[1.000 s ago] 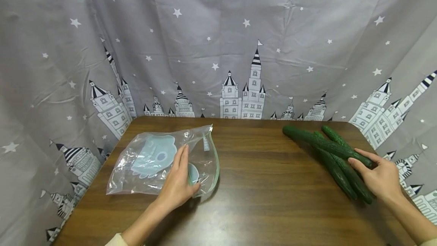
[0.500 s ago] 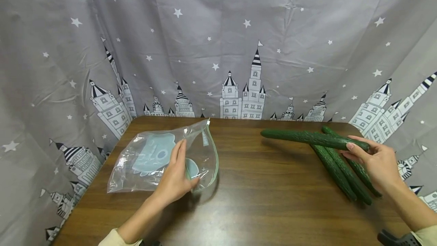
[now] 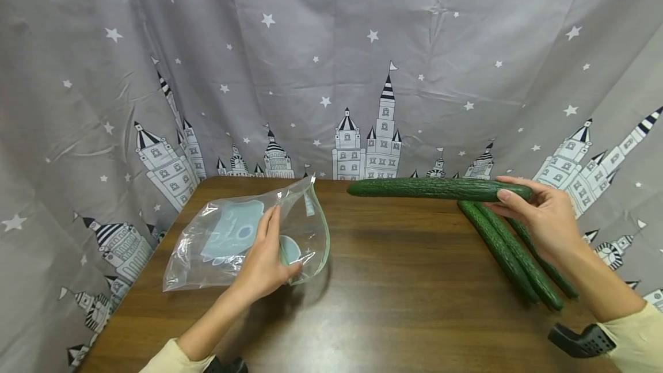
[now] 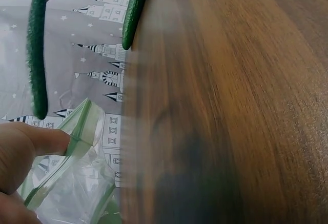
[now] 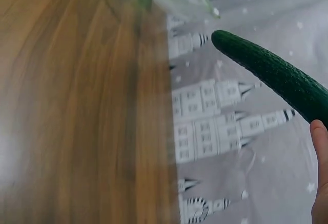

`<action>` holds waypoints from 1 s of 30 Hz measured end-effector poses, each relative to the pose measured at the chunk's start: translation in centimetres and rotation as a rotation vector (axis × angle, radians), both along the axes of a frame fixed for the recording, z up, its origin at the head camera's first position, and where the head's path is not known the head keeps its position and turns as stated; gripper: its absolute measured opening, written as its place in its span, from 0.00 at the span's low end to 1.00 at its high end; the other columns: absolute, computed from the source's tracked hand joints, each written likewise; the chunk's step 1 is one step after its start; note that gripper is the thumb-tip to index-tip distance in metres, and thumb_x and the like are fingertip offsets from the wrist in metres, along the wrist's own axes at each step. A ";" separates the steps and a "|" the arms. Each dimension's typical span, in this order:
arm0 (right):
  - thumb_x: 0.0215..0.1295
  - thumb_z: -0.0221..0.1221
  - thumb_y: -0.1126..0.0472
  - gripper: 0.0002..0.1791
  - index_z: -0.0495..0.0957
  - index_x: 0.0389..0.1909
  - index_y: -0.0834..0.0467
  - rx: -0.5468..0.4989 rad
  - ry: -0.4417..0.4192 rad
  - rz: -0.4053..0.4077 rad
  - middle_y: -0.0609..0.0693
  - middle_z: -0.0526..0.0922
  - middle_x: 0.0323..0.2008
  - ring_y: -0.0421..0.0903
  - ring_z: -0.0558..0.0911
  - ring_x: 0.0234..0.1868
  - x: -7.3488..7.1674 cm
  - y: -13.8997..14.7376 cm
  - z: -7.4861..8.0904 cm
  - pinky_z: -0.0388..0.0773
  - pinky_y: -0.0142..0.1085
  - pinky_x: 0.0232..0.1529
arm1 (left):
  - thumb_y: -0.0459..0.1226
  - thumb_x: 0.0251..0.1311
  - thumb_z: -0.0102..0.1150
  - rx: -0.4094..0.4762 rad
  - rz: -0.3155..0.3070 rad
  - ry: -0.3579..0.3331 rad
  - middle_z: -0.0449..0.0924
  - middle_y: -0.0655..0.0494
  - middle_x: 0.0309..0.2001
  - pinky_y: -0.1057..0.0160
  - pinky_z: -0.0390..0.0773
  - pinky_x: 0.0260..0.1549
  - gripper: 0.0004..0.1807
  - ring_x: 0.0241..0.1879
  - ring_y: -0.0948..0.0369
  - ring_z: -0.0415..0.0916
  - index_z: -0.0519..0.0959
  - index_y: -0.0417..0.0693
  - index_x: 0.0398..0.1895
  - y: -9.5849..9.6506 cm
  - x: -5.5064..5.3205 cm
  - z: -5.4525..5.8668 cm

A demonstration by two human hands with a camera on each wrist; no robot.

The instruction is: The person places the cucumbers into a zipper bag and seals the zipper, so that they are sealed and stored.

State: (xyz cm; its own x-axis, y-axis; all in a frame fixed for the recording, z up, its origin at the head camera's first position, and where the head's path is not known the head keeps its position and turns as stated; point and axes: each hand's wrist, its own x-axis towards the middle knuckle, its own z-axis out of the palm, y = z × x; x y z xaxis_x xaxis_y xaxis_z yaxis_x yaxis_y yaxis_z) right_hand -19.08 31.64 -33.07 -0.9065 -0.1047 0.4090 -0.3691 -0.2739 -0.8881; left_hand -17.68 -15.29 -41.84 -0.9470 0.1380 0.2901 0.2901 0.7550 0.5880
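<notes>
My right hand grips a long dark-green cucumber by its right end, thumb in front. The cucumber is held nearly level above the table, its free end pointing left at the bag. My left hand holds the rim of a clear zip bag with green zip edging and a pale blue print. The bag's mouth gapes to the right, apart from the cucumber's tip. In the left wrist view, a finger lies over the bag's green zip strip. The right wrist view shows the cucumber with one fingertip on it.
Three more cucumbers lie side by side on the right of the brown wooden table, below my right hand. A grey curtain printed with castles and stars hangs behind the table and along both sides.
My right hand has lifted the top cucumber off the pile, levelled it and carried it left. The bag's rim has risen slightly with my left hand, which still holds it.
</notes>
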 end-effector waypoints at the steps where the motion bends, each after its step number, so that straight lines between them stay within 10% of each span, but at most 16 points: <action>1: 0.71 0.52 0.82 0.18 0.82 0.56 0.70 0.001 0.014 0.007 0.59 0.86 0.47 0.54 0.89 0.40 -0.2 -0.6 0.1 0.82 0.42 0.47 | 0.31 0.40 0.83 -0.001 0.000 0.000 0.45 0.38 0.80 0.43 0.82 0.44 0.68 0.52 0.37 0.78 0.45 0.35 0.82 0.0 0.0 0.0; 10: 0.71 0.57 0.77 0.17 0.82 0.58 0.68 0.210 0.071 0.007 0.52 0.82 0.29 0.51 0.90 0.38 -1.3 -5.3 -0.3 0.83 0.28 0.39 | 0.33 0.39 0.84 0.005 0.008 -0.007 0.44 0.39 0.80 0.41 0.82 0.46 0.70 0.55 0.35 0.76 0.44 0.37 0.82 0.2 -0.2 0.3; 17: 0.69 0.61 0.76 0.17 0.82 0.57 0.69 0.270 0.068 -0.020 0.54 0.85 0.49 0.51 0.90 0.37 -1.9 -7.7 -1.0 0.83 0.38 0.47 | 0.32 0.40 0.83 0.001 0.028 -0.035 0.42 0.40 0.81 0.43 0.83 0.42 0.70 0.49 0.37 0.79 0.43 0.37 0.83 0.4 -0.2 0.7; 30: 0.65 0.66 0.73 0.18 0.82 0.56 0.72 0.465 0.090 -0.105 0.58 0.89 0.36 0.47 0.90 0.33 -3.2 -11.3 -2.4 0.85 0.37 0.39 | 0.31 0.40 0.82 0.010 0.017 0.029 0.46 0.39 0.80 0.38 0.79 0.50 0.68 0.59 0.34 0.73 0.46 0.36 0.82 0.6 -0.3 0.8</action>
